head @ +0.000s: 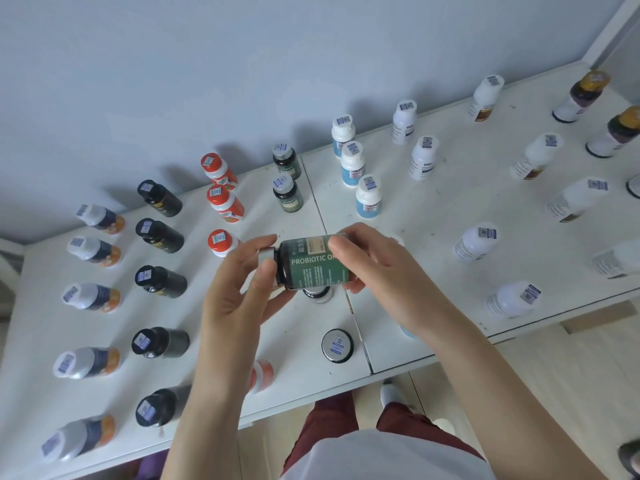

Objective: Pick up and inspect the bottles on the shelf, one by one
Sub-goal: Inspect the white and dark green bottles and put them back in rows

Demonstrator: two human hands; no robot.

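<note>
You hold green probiotic bottle [311, 268] sideways above shelf [433, 220], label toward you. Left hand [242, 289] pinches cap end, right hand [374, 265] grips base end. Inspection of this one looks under way. Many other bottles [159, 233] stand on shelf; cannot tell which are done.

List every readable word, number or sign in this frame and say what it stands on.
"PROBIOTIC OR": white letters on the green label of the dark bottle, held sideways by the left hand and the right hand, whose fingers cover what follows.
Smaller print on that label: blurred, unreadable.
Cap stickers and the labels of the standing bottles: too small to read.
</note>
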